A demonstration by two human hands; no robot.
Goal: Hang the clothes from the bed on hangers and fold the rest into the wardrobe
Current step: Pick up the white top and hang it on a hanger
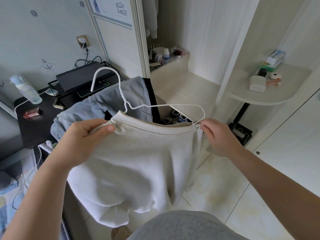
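Mid-frame, the cream cotton sweatshirt with the ribbed collar (131,163) is going onto the thin white wire hanger (121,94). The left hand (83,137) has its fingers (109,128) clenched on the collar's left end and the wire beneath it; the right hand (216,135) pinches the hanger's bare right tip at the collar's other end. The hook pokes up above the neckline. This looks like the hanging step, half done: next that right shoulder needs pulling over the tip. The open white wardrobe (199,49) waits upper right, with pale blue jeans (110,104) draped behind the sweatshirt
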